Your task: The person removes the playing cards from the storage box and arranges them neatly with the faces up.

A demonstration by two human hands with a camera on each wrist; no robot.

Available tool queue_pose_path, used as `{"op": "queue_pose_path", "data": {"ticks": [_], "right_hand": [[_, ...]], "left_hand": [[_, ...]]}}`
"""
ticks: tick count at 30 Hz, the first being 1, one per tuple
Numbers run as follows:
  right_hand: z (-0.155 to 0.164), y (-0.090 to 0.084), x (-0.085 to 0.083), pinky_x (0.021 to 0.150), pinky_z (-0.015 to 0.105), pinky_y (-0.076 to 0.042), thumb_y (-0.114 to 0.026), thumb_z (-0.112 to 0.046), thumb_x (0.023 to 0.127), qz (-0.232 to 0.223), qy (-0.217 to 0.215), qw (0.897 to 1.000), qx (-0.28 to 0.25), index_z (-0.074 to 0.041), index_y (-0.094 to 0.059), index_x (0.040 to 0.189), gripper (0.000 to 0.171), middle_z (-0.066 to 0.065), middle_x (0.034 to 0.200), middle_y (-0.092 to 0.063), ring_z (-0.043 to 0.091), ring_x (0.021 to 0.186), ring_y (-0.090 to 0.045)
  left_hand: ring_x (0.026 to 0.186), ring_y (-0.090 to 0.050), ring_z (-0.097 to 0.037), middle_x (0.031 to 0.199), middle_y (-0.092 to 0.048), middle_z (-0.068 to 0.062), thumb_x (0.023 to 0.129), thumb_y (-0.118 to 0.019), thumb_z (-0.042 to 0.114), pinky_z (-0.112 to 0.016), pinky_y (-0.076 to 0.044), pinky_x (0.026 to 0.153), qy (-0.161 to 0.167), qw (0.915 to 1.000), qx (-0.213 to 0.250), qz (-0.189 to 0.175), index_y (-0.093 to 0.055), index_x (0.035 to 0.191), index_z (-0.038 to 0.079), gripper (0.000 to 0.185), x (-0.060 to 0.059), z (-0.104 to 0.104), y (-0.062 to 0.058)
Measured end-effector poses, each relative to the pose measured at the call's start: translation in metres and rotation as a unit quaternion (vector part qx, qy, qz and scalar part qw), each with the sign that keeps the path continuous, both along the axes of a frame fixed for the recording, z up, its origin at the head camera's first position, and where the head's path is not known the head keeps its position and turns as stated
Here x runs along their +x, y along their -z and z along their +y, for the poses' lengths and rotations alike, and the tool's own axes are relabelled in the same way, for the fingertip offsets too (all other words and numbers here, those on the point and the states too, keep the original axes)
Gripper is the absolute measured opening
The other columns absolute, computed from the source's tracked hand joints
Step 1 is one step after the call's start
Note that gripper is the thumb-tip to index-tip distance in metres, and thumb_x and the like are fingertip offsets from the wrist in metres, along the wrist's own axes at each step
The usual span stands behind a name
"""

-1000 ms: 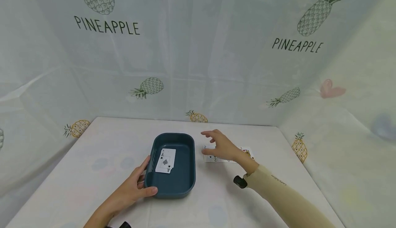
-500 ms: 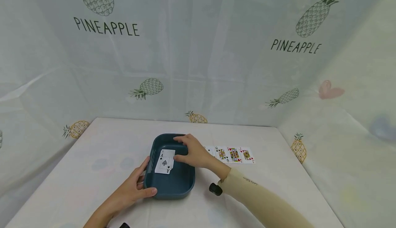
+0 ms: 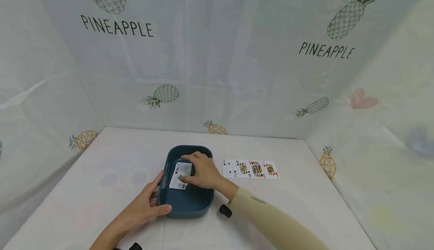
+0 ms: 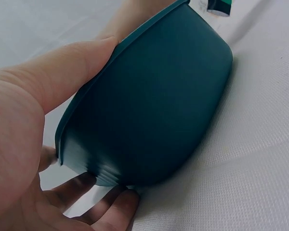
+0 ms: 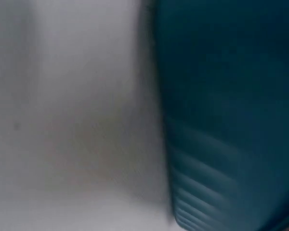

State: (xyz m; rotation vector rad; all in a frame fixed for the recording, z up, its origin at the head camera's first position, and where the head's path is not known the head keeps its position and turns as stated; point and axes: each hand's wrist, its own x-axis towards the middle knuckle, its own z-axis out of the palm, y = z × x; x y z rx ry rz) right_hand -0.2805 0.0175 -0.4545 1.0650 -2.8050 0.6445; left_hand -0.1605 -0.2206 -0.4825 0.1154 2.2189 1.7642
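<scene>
A dark teal plastic tub (image 3: 190,205) stands on the white-covered table. My left hand (image 3: 144,203) grips its left near corner. In the left wrist view the thumb lies on the rim of the tub (image 4: 154,96) and the fingers bend round its side. Inside the tub lies an ace of spades (image 3: 175,181), with another card's edge showing under it. My right hand (image 3: 203,173) reaches in over the right rim, thumb and forefinger spread apart over the ace. The right wrist view shows mostly the tub's outer wall (image 5: 221,106); the right fingers are hidden there.
Right of the tub, a row of face-up playing cards lies flat: a two of spades (image 3: 229,169), a queen (image 3: 242,169), a red face card (image 3: 257,169) and a jack (image 3: 271,170). A pineapple-print cloth (image 3: 210,73) hangs behind the table.
My right hand has moved left from over the card row into the tub, down over the ace. The row of cards is uncovered. My left hand stays on the tub.
</scene>
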Motion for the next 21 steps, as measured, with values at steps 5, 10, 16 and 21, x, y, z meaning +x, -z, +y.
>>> {"op": "queue_pose_path", "data": {"ticks": [5,10,16,21], "right_hand": [[-0.007,0.003,0.004,0.106,0.046,-0.047,-0.078,-0.056,0.091,0.031,0.016,0.998,0.051,-0.026,-0.061,0.152,0.070,0.000,0.140,-0.065,0.019,0.126,-0.058],[-0.013,0.005,0.006,0.105,0.045,-0.046,-0.075,-0.065,0.089,0.043,0.026,0.992,0.113,-0.025,-0.059,0.153,0.077,0.000,0.145,-0.064,0.021,0.127,-0.057],[-0.015,0.005,0.007,0.100,0.044,-0.045,-0.075,-0.070,0.087,0.049,0.035,0.987,0.150,-0.026,-0.061,0.151,0.079,-0.001,0.145,-0.065,0.021,0.126,-0.058],[-0.016,0.006,0.007,0.099,0.044,-0.046,-0.075,-0.074,0.085,0.049,0.038,0.983,0.171,-0.027,-0.062,0.151,0.082,-0.001,0.144,-0.065,0.022,0.126,-0.058]], "left_hand": [[0.146,-0.048,-0.045,0.169,-0.011,-0.025,0.096,-0.081,0.028,-0.040,-0.058,0.103,0.009,0.9998,0.017,0.000,-0.004,0.172,0.033,0.108,0.000,-0.002,-0.001],[0.148,-0.045,-0.046,0.170,-0.008,-0.025,0.097,-0.080,0.026,-0.037,-0.058,0.102,0.015,0.9996,0.024,0.001,-0.003,0.172,0.034,0.108,0.000,-0.004,-0.001],[0.147,-0.045,-0.045,0.169,-0.009,-0.024,0.097,-0.080,0.025,-0.036,-0.058,0.102,0.018,0.9994,0.029,0.001,-0.003,0.172,0.034,0.108,0.000,-0.003,0.001],[0.148,-0.045,-0.045,0.170,-0.007,-0.024,0.098,-0.079,0.023,-0.034,-0.058,0.100,0.023,0.9989,0.041,0.001,-0.003,0.172,0.035,0.107,-0.001,-0.003,0.001]]}}
